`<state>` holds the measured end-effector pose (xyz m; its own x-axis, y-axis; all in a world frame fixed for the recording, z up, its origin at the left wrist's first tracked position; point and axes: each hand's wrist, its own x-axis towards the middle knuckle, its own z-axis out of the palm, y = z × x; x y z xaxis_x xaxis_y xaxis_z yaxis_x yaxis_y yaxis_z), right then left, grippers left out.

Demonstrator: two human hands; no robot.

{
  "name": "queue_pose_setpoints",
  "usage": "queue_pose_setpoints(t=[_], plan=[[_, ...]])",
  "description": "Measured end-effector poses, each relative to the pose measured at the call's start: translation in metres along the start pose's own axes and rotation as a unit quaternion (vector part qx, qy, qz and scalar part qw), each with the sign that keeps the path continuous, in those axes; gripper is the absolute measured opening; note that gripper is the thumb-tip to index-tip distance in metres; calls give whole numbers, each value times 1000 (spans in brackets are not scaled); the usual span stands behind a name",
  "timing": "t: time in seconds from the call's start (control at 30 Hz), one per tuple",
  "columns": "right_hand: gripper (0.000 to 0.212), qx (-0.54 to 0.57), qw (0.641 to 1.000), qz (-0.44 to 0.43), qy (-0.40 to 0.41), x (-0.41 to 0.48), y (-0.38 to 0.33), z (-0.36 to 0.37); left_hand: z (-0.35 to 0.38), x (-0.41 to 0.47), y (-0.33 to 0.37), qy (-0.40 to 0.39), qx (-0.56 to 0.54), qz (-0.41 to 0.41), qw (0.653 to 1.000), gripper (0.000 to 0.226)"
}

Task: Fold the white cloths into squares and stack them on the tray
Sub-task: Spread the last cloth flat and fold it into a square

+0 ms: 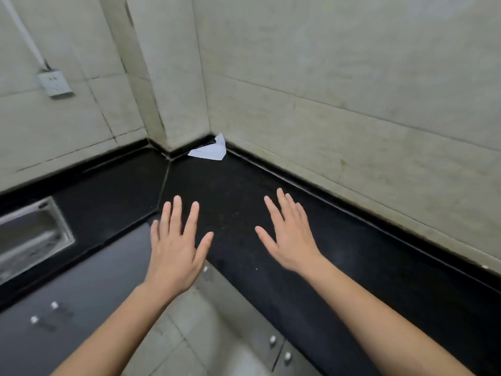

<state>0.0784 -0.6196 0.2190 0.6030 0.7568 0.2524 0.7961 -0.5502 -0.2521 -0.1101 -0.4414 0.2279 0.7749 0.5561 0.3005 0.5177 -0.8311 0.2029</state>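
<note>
From my station I see an L-shaped countertop (244, 185) wrapped around an inner room corner. A steel sink (32, 234) is sunk into its left run. On the left wall (67, 126) hangs a white socket (55, 84), with a pale cable strip (21, 33) running up from it. A square pillar (176, 77) juts out at the back corner. Below the front edge are grey cabinet doors (81, 280) with small metal knobs (54, 304), and pale floor tiles (189, 335) lie between the two runs. Nothing lies on the countertop between the hands and the back corner.

The countertop is glossy black stone, faintly speckled, with a raised lip along the walls and a seam slanting across the corner. The walls are large, matt, off-white tiles with dark, grimy joints. The sink is brushed metal with a patterned floor.

The white cloth (210, 151) lies at the far back corner of the countertop, tucked against the pillar's foot and the right wall. It is flat, creased into a pointed wedge, with one tip turned up against the wall. It is well apart from both hands.

The left hand (176, 248) is over the inner front edge and the right hand (290, 240) is over the right run. Both are palm down with the fingers straight and spread, grasping nothing. I cannot tell whether they touch the stone.
</note>
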Motion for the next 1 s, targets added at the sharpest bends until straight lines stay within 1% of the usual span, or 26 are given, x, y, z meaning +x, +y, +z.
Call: queue_pose_setpoints(t=[0.13,0.3,0.5,0.6,0.67,0.8,0.9,1.0], plan=[[71,9,1000,-27,-7,59,-58,27,-10,33,-74,6,2,-23,1000,72],[70,0,999,-40,-16,119,-87,61,9,77,-126,6,-16,-47,999,74],[70,-10,1000,-16,-6,211,-92,108,46,164,-186,-15,22,-8,1000,72],[70,-3,1000,6,-6,261,-89,124,62,214,-213,-37,40,1,999,73],[70,9,1000,23,-13,303,-91,132,65,256,-234,-53,53,9,997,74],[68,4,1000,26,-15,382,-95,140,64,331,-267,-55,77,23,995,75],[68,-9,999,34,-38,427,-98,157,70,368,-289,-73,66,6,995,75],[68,-20,996,44,-69,465,-101,176,87,399,-309,-86,64,15,994,77]])
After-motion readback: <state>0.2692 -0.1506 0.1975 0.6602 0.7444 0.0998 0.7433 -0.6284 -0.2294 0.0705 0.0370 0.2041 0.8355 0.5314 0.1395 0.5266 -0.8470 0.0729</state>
